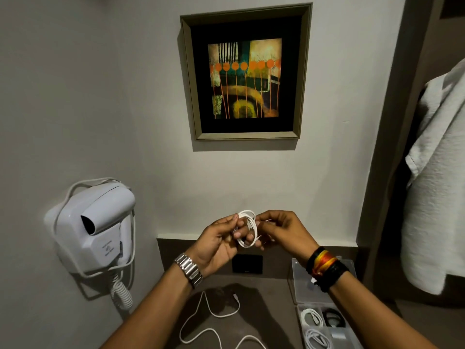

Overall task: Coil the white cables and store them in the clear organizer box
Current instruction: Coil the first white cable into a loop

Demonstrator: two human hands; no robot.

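Hands meet at chest height in front of the wall, a small white cable coil (247,229) pinched between them. The left hand (218,244) is clamped on the coil's near side, fingers threaded through the loops, presumably to keep the turns from springing apart. The right hand (281,229) is closed on the coil's other side; it seems to be pinching the loose end, though the tip is too small to make out.

Below the left hand, a second white cable (214,321) lies uncoiled in slack curves on the table (266,293), likely waiting its turn. Below the right wrist sits the clear organizer box (300,316), its lid (299,280) standing open, so the finished coil can drop straight in. Two compartments already hold white coils (311,317), with a dark one beside them.
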